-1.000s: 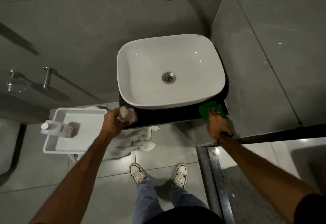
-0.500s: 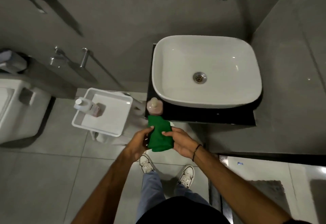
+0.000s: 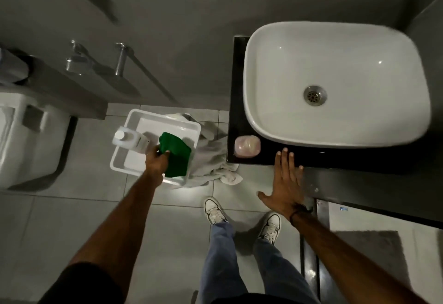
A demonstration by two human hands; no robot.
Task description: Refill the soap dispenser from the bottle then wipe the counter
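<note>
Lowering green cloth [image 3: 176, 157], pinched in left hand [image 3: 157, 160], into white tray [image 3: 119, 160] beside bottle [image 3: 130, 139], likely stowing after wiping; right hand [image 3: 286, 184] spread empty near tabletop [image 3: 239, 121]; dispenser [image 3: 247, 146] parked there.

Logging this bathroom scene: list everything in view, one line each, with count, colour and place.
basin: 1, white, on the counter, right
counter: 1, black, under the basin
soap dispenser: 1, pinkish, counter's front left corner
tray: 1, white, left of the counter
bottle: 1, white, lying in the tray
cloth: 1, green, over the tray
towel: 1, pale, between tray and counter
toilet: 1, white, far left
shoes: 2, white, on the floor
left hand: fingers gripping the cloth
right hand: open, fingertips at the counter's front edge
</note>
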